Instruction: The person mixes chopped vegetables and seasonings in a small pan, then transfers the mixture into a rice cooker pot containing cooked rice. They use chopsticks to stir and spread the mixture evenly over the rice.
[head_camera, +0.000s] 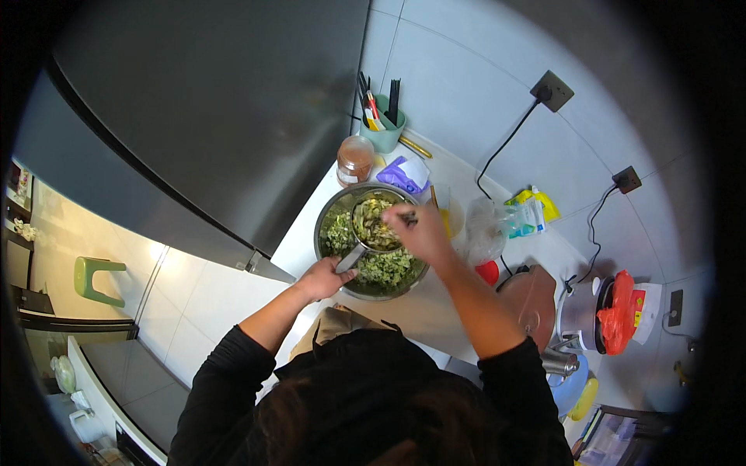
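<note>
A large metal bowl (379,297) holding chopped green vegetables (389,269) stands on the white counter. Over its far part is a smaller round metal vessel with a handle (351,256), which contains a mixture of chopped pieces (373,224). My left hand (327,279) grips this handle at the near left rim of the bowl. Above the right side of the smaller vessel, my right hand (417,230) is curled and a little blurred, with a dark thing at its fingers that I cannot make out clearly.
Behind the bowl stand a jar of reddish powder (355,158), a purple packet (402,175) and a green utensil holder (383,137). To the right are a clear plastic bag (485,233), a red lid-like thing (487,272) and a rice cooker (574,314). A refrigerator (233,105) rises at the left.
</note>
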A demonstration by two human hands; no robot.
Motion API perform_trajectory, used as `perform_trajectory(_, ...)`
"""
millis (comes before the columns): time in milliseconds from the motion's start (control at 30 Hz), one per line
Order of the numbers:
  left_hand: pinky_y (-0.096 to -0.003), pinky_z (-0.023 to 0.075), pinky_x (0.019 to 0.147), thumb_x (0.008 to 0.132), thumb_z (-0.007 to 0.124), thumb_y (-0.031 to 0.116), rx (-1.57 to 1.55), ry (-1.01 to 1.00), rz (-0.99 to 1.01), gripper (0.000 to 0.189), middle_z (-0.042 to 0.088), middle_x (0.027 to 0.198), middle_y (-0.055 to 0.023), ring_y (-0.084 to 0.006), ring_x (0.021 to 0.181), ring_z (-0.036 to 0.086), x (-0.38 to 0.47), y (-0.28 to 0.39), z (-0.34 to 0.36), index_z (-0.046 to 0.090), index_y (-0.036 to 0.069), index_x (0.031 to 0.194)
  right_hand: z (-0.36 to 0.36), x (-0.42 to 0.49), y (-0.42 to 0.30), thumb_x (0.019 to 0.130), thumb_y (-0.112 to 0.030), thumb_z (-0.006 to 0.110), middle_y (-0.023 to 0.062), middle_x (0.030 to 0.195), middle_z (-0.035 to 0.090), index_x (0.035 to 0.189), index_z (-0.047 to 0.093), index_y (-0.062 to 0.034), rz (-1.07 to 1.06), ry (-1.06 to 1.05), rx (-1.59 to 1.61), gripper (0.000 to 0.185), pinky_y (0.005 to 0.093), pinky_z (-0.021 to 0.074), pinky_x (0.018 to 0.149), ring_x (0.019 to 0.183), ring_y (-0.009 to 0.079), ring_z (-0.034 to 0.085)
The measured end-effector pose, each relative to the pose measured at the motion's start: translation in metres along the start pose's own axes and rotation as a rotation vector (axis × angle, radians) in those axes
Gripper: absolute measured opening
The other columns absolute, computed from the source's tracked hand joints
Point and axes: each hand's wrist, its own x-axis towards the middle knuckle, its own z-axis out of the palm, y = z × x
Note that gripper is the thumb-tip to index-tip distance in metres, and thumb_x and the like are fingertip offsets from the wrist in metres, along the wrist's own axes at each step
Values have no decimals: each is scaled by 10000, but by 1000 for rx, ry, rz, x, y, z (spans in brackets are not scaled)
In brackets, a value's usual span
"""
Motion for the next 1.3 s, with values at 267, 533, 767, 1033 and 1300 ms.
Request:
perform_trajectory(267,-341,502,696,967,691,340,-129,5,-45,377,644,800,-62,-177,733,594,3,-13,1,637,-13,1087,0,7,29,908,-255,737,103,780,746,955,781,-68,51,-29,238,198,320,544,669,699,166,704)
perform_trajectory(533,-379,514,784,967,679,384,63,30,-169,431,693,886,-136,-229,818,639,-3,-5,-4,651,5,1169,-6,-6,13,938,-209,711,71,843,753,996,766,-26,98,-173,214,200,280,539,695,728,123,673)
perform_trajectory(767,-365,515,768,965,686,367,148,124,-84,430,691,867,-114,-203,792,623,-9,2,-11,641,-4,1177,-18,-8,-1,929,-197,731,70,815,746,973,764,-8,72,-57,119,196,262,528,692,737,105,664)
perform_trajectory(1033,-301,434,507,966,684,391,111,128,39,375,548,653,-5,-119,535,509,-6,6,-13,638,35,1074,-34,-8,-5,928,-219,738,59,850,755,993,770,-34,125,-78,131,199,278,535,718,775,87,667)
perform_trajectory(1300,-325,458,595,968,685,375,115,33,-3,376,567,678,-11,-140,612,536,-12,20,-25,663,8,1049,-44,-5,-1,922,-208,742,78,874,767,1009,771,-47,53,-126,122,186,301,546,749,787,130,696)
